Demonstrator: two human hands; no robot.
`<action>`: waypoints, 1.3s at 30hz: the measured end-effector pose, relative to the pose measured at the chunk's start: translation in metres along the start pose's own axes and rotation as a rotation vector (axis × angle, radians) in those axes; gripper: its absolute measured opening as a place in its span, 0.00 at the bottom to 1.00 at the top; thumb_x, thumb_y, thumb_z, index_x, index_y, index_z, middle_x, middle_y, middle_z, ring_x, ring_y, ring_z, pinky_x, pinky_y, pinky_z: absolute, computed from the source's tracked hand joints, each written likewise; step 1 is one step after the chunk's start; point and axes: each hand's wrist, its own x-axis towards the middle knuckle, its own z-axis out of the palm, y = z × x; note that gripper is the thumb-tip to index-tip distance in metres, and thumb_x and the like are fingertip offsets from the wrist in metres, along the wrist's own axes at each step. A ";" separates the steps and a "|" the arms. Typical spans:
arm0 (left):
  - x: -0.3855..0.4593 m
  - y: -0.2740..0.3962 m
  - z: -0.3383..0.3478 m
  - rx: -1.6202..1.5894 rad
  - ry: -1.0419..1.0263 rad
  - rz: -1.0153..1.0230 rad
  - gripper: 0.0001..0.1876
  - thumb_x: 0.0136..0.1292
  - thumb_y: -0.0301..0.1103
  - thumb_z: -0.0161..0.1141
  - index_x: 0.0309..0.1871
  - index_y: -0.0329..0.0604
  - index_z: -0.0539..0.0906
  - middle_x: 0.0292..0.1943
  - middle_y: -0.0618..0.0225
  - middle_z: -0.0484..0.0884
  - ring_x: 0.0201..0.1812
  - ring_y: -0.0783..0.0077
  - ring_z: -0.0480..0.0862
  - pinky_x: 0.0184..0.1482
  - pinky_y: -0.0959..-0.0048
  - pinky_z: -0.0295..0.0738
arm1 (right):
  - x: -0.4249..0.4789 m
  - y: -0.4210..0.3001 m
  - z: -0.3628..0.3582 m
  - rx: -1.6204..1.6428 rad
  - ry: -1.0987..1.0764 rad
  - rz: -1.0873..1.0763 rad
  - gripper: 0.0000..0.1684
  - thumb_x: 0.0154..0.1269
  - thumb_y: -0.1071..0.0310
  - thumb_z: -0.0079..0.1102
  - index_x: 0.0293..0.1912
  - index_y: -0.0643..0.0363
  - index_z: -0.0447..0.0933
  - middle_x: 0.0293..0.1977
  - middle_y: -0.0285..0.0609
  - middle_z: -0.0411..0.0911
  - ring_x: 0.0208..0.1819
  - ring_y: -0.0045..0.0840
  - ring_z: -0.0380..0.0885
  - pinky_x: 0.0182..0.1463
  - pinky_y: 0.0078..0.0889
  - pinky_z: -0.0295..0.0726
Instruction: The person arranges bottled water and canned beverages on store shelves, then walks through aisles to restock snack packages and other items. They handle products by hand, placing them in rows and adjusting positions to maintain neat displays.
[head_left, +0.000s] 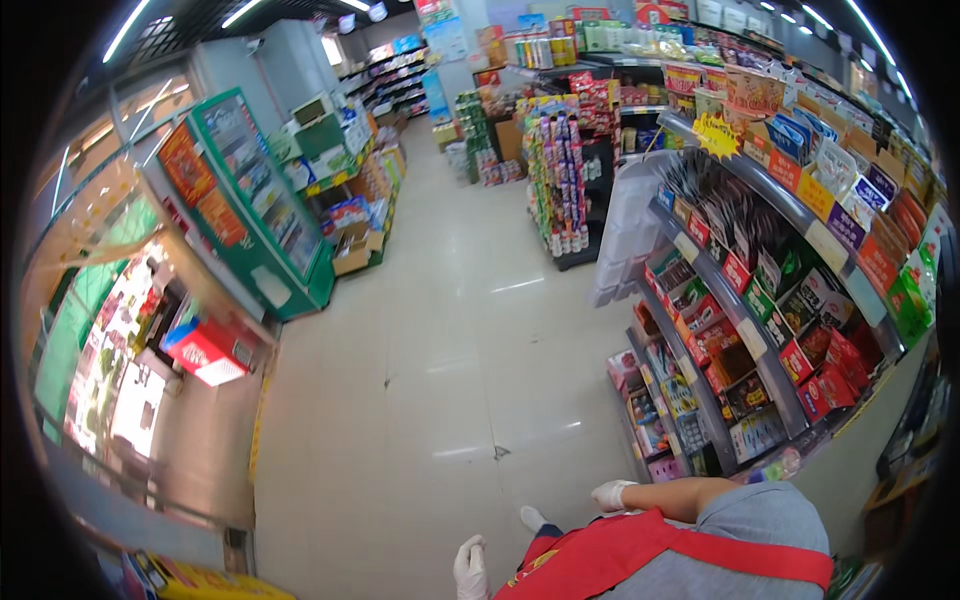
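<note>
My left hand (471, 568), in a white glove, hangs low over the tiled floor (420, 360), its fingers loosely bent. I see nothing held in it, and its lower part runs out of the frame. Over on the other side my right hand (610, 495), gloved as well, hangs beside the lower end of the snack shelf (750, 337); its fingers are turned down and their inner side is hidden. A red apron (600, 559) covers my front. One white shoe (533, 517) shows between the hands.
Along the left stand a glass doorway (97, 322), a green display fridge (255, 202) and an opened carton (358, 247). A rack of hanging packets (555, 172) and stacked goods (474, 135) stand farther down the aisle. A yellow box (202, 583) lies at bottom left.
</note>
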 end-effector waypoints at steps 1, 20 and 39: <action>0.032 0.007 -0.001 -0.038 -0.009 0.015 0.17 0.80 0.38 0.52 0.62 0.38 0.83 0.58 0.58 0.84 0.62 0.63 0.80 0.68 0.63 0.73 | 0.009 0.013 -0.014 -0.027 -0.013 0.030 0.22 0.56 0.72 0.57 0.51 0.65 0.85 0.48 0.59 0.86 0.50 0.50 0.87 0.54 0.48 0.84; 0.513 0.188 0.126 0.281 -0.441 0.039 0.19 0.79 0.42 0.53 0.59 0.38 0.84 0.58 0.58 0.84 0.62 0.62 0.79 0.68 0.64 0.71 | 0.248 0.195 -0.236 0.426 0.083 0.512 0.24 0.66 0.52 0.52 0.46 0.58 0.88 0.47 0.53 0.87 0.52 0.48 0.85 0.58 0.50 0.81; 0.981 0.352 0.408 0.348 -0.719 0.162 0.17 0.78 0.33 0.56 0.63 0.32 0.79 0.59 0.58 0.82 0.61 0.66 0.80 0.68 0.68 0.72 | 0.436 0.372 -0.711 0.340 0.408 0.400 0.22 0.56 0.74 0.59 0.52 0.59 0.85 0.48 0.54 0.86 0.53 0.50 0.85 0.54 0.47 0.84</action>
